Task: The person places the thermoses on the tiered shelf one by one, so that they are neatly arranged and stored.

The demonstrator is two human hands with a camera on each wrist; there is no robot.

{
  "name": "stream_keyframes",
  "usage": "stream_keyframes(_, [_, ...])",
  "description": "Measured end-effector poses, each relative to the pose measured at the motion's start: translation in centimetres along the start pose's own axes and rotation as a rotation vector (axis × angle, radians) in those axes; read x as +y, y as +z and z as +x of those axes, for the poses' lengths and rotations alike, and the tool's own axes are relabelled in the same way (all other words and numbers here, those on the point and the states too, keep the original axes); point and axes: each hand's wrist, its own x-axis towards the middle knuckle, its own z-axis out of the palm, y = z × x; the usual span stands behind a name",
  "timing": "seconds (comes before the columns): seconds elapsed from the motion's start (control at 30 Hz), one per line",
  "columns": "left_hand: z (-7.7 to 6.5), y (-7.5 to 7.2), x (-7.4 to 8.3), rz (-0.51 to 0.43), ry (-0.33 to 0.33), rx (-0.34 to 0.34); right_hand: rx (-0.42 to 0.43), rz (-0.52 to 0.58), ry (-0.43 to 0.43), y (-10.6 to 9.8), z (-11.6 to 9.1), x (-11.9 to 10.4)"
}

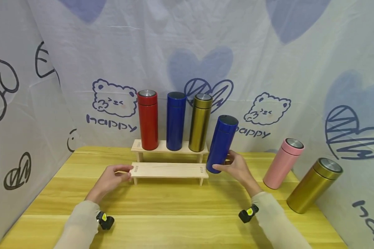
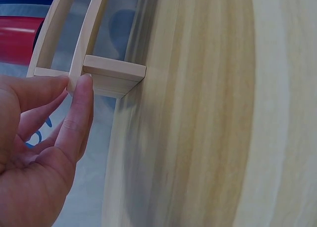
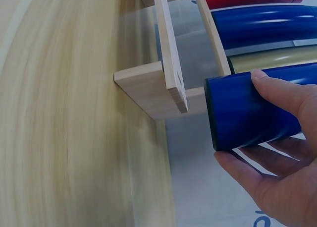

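A two-step wooden stand carries a red thermos bottle, a blue thermos bottle and a gold thermos bottle on its upper step; the lower step is bare. My right hand grips a second blue thermos near its base, slightly tilted, beside the stand's right end. In the right wrist view this blue thermos is off the tabletop. My left hand pinches the left end of the lower step between thumb and fingers, as the left wrist view shows at the board's edge.
On the table's right side stand a pink thermos and another gold thermos. A printed cloth hangs behind and at both sides of the wooden table.
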Motion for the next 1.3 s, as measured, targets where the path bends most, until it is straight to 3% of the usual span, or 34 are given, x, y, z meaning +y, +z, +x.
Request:
stream_keyframes(0.53, [0.1,0.0,0.0,0.001,0.001,-0.006,-0.033,-0.011,-0.050,1.6,0.2,-1.4])
stream_keyframes(0.87, [0.0,-0.1,-0.1,0.002,0.005,-0.010,-0.052,-0.005,-0.024,2.6,0.2,-2.4])
stream_keyframes(1.3, [0.0,0.0,0.0,-0.008,0.012,-0.013,-0.088,0.067,-0.055,4.4,0.6,-3.0])
